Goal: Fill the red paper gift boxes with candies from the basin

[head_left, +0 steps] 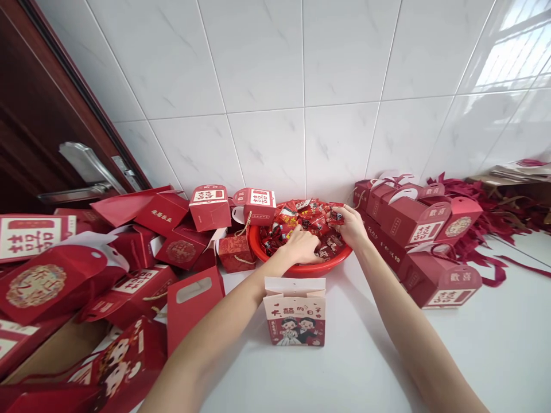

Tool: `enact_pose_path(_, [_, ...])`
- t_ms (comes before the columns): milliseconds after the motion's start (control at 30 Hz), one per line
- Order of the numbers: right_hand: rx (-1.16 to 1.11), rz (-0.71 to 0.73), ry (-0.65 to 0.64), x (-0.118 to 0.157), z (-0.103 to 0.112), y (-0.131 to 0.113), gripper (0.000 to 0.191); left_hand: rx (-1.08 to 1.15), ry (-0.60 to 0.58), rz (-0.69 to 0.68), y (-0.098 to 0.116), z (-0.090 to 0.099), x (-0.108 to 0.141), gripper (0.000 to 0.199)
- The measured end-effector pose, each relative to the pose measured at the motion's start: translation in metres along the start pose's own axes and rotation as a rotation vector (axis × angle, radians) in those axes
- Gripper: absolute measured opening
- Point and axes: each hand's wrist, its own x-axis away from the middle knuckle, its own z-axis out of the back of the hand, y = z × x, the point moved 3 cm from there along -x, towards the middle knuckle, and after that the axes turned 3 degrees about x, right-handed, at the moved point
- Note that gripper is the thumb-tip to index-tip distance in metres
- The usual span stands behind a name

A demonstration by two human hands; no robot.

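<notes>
My left hand (303, 246) reaches down into a red plastic basin (297, 269) full of wrapped candies (314, 221). Its fingers are curled, and their tips are hidden among the wrappers, so what they grip cannot be made out. At the basin's right rim, my right hand (352, 226) is closed around a small wrapped candy (337, 216) with a dark and red wrapper. In front of the basin, between my forearms, a pink and red paper gift box (296, 321) stands upright. Its top flaps are raised, and a cartoon couple is printed on its front.
Many red gift boxes (32, 287) are piled at the left, close to my left forearm. More handled boxes (413, 218) stand in rows at the right, beside dark red ribbons (465, 195). A tiled wall (267, 69) rises behind; a door handle (90, 172) is at far left.
</notes>
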Motion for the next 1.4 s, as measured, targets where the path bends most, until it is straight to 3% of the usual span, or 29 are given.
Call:
enact_pose_path(233, [0.011,-0.009,-0.008,0.005,-0.004,-0.003,0.018,-0.062,-0.175,0.071,0.01,0.005,-0.014,0.04])
enact_pose_path(400, [0.031,-0.015,-0.019,0.008,-0.006,-0.005,0.019,0.004,-0.25,-0.015,0.006,0.008,-0.015,0.038])
enact_pose_path(600, [0.043,-0.005,-0.033,0.007,-0.006,-0.005,0.02,0.1,-0.214,-0.086,-0.001,-0.004,-0.015,0.028])
enact_pose_path(767, [0.054,0.006,-0.026,0.006,-0.006,-0.003,0.02,0.191,-0.172,-0.083,-0.003,-0.01,-0.015,0.045])
enact_pose_path(900, [0.072,0.003,-0.025,0.006,-0.006,-0.003,0.021,0.27,-0.227,-0.069,-0.005,-0.012,-0.017,0.051])
enact_pose_path(1033, [0.073,0.005,-0.034,0.007,-0.006,-0.002,0.021,0.468,-0.273,-0.061,-0.006,-0.014,-0.022,0.047])
enact_pose_path(1267, [0.092,0.013,-0.044,0.006,-0.006,-0.003,0.022,0.777,-0.149,0.02,-0.015,-0.022,-0.025,0.038])
enact_pose_path(1400, [0.064,0.005,-0.029,0.008,-0.006,-0.005,0.021,1.022,-0.09,0.032,-0.025,-0.017,-0.019,0.039])
